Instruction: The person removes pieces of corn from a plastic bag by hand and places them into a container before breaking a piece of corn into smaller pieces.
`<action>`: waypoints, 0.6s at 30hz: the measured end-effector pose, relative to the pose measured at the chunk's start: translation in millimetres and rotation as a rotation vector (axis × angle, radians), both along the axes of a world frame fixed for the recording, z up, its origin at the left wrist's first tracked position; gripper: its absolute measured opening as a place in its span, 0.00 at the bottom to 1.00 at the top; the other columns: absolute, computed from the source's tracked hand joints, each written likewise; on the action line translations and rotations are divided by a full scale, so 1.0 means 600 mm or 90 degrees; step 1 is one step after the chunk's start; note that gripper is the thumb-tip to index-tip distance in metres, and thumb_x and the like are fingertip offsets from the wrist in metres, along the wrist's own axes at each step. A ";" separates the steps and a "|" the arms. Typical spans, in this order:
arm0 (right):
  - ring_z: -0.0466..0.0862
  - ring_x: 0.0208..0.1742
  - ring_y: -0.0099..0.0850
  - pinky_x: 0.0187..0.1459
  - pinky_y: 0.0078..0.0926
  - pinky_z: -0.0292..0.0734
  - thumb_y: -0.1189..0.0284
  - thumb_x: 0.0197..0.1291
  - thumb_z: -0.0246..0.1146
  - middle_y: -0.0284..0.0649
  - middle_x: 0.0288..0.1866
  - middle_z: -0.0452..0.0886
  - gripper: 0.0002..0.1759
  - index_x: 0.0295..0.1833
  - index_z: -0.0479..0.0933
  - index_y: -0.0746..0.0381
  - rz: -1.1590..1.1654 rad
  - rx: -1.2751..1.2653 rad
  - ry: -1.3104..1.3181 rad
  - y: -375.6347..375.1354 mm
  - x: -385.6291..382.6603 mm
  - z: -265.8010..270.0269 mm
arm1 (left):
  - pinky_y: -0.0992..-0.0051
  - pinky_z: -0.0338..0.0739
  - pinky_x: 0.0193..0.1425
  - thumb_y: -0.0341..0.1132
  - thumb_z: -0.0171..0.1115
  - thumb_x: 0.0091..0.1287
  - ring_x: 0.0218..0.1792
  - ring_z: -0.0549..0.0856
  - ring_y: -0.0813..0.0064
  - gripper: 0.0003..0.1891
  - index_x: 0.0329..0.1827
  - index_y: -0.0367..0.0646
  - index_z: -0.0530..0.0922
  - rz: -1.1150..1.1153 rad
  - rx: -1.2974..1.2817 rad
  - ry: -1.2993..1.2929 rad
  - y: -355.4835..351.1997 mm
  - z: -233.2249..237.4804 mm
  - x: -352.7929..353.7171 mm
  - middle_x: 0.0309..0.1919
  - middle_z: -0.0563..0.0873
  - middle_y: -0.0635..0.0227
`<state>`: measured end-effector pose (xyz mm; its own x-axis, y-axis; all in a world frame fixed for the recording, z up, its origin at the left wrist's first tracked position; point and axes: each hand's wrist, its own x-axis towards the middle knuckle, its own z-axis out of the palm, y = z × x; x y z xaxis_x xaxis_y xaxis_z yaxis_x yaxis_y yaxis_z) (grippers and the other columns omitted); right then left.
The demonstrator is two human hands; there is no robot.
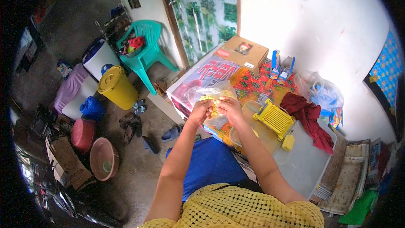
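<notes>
Yellow pieces (214, 106) are held between my two hands, over the near edge of the table. My left hand (202, 110) has its fingers closed on them from the left. From the right, my right hand (229, 109) also closes its fingers on them. A clear plastic bag (215, 90) lies just behind and below the hands. To the right is a yellow ridged plastic device (274, 119) on a clear lid or tray (263, 139), with a small yellow block (288, 142) beside it.
A cardboard box (244, 50), blue boxes (282, 66), plastic bags (322, 93) and a dark red cloth (307, 120) lie on the table. Leftward on the floor stand a green chair (145, 46), a yellow bin (118, 88), a pink basin (104, 159) and slippers (171, 133).
</notes>
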<state>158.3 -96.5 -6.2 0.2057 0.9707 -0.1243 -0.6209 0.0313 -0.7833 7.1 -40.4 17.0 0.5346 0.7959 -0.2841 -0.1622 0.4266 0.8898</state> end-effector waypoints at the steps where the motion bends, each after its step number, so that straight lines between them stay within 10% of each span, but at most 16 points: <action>1: 0.82 0.38 0.26 0.43 0.24 0.81 0.79 0.58 0.64 0.37 0.40 0.80 0.11 0.47 0.75 0.64 0.000 -0.001 -0.001 0.001 0.000 0.001 | 0.80 0.61 0.17 0.36 0.62 0.65 0.14 0.66 0.85 0.08 0.34 0.41 0.77 0.015 -0.007 -0.001 -0.002 0.001 0.002 0.17 0.72 0.76; 18: 0.81 0.40 0.26 0.42 0.23 0.79 0.77 0.56 0.65 0.37 0.39 0.80 0.15 0.49 0.73 0.64 -0.007 -0.021 -0.071 0.026 -0.005 -0.009 | 0.79 0.61 0.18 0.40 0.58 0.68 0.14 0.65 0.83 0.11 0.40 0.40 0.76 0.043 0.050 0.034 0.010 -0.008 0.010 0.18 0.72 0.74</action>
